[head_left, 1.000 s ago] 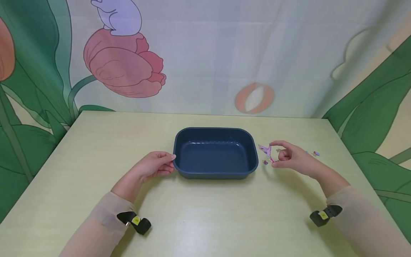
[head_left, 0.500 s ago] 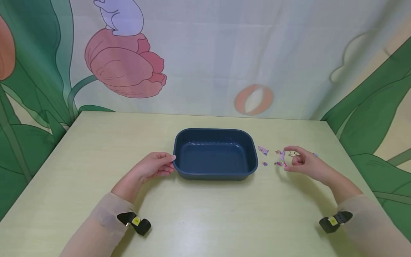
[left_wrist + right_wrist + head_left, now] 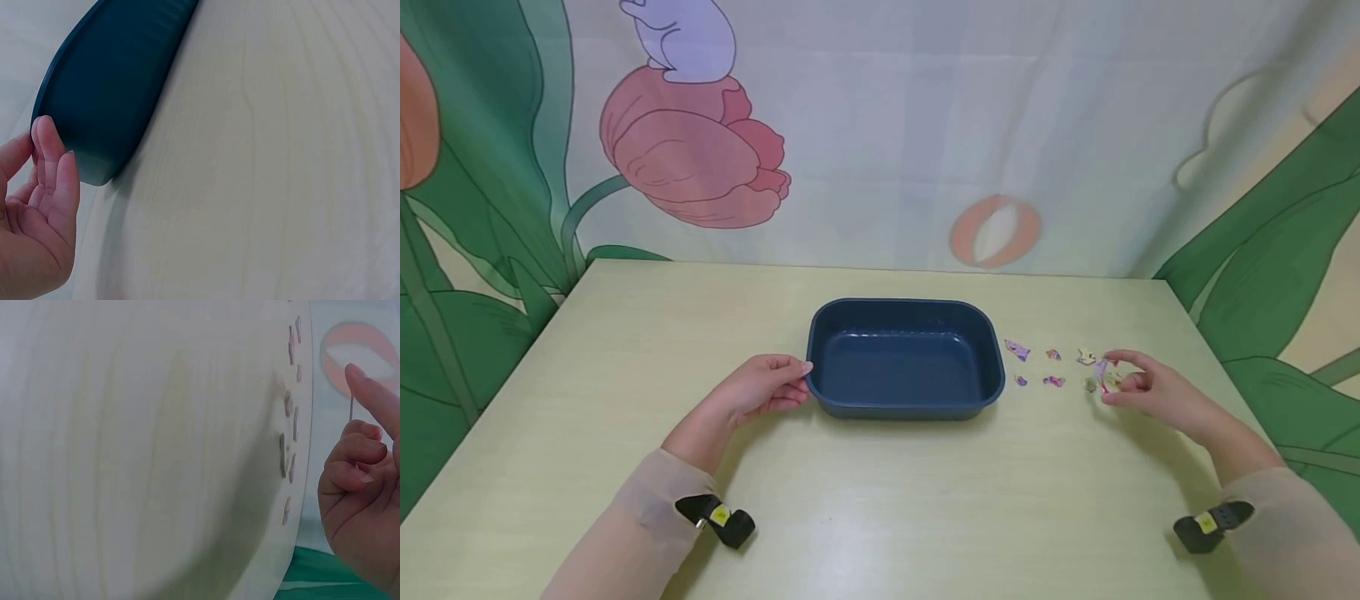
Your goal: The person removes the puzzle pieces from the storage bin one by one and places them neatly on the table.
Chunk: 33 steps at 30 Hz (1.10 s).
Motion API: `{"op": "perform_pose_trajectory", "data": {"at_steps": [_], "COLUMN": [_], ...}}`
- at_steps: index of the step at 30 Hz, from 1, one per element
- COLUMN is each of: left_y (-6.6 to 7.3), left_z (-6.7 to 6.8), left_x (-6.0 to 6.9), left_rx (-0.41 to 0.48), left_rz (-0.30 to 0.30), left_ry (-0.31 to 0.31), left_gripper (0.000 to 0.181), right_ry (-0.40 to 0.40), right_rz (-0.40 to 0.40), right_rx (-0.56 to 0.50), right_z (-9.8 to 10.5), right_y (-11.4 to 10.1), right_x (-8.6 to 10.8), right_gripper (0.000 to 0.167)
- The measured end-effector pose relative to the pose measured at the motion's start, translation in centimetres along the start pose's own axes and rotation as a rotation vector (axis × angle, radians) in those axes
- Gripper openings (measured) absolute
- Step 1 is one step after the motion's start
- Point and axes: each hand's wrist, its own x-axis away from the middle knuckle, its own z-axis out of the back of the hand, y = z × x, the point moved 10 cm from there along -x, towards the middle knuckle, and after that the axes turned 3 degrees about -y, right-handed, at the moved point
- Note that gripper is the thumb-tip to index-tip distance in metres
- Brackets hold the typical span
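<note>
My left hand [image 3: 766, 385] pinches the left rim of a dark blue rectangular plastic basin [image 3: 906, 412] between thumb and fingers. The left wrist view shows the thumb outside and fingers at the basin wall [image 3: 103, 94]. To the right of the basin, my right hand [image 3: 1165, 398] holds a thin, flat purple-and-pink piece [image 3: 1102, 373] by its edges, between thumb and forefinger. It is above the table, seen edge-on as a thin line [image 3: 351, 407] in the right wrist view. Below and around it lie small colourful flat cut-outs, among them a purple one [image 3: 1018, 350] and a yellowish one [image 3: 1086, 357].
The small cut-outs lie in two rough rows right of the basin, including a pink-purple one [image 3: 1054, 381] and a greenish one [image 3: 1091, 385]. Beneath everything is a pale wooden table [image 3: 865, 508]. A patterned curtain [image 3: 880, 142] hangs behind its far edge.
My right hand has moved rightward, away from the basin, with the flat piece in its fingers, uncovering more cut-outs on the table. The left hand stays on the basin rim.
</note>
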Motion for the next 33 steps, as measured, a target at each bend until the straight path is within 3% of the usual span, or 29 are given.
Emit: {"op": "perform_pose_trajectory", "data": {"at_steps": [14,27,33], "left_y": [-0.1,-0.2,0.2], "left_z": [0.2,0.5,0.6], "left_x": [0.0,0.1,0.3], "left_rx": [-0.010,-0.014,-0.095], "left_rz": [-0.009,-0.006,-0.039], "left_ry": [-0.001,0.014,0.053], "left_gripper": [0.020,0.020,0.025], "right_ry": [0.018,0.018,0.013], "right_rz": [-0.043,-0.116,-0.117], "right_rx": [0.033,0.162,0.175], "right_z": [1.7,1.9,1.8], "right_y": [3.5,6.0,6.5], "right_x": [0.6,0.6,0.4], "right_gripper": [0.078,0.077,0.076]}}
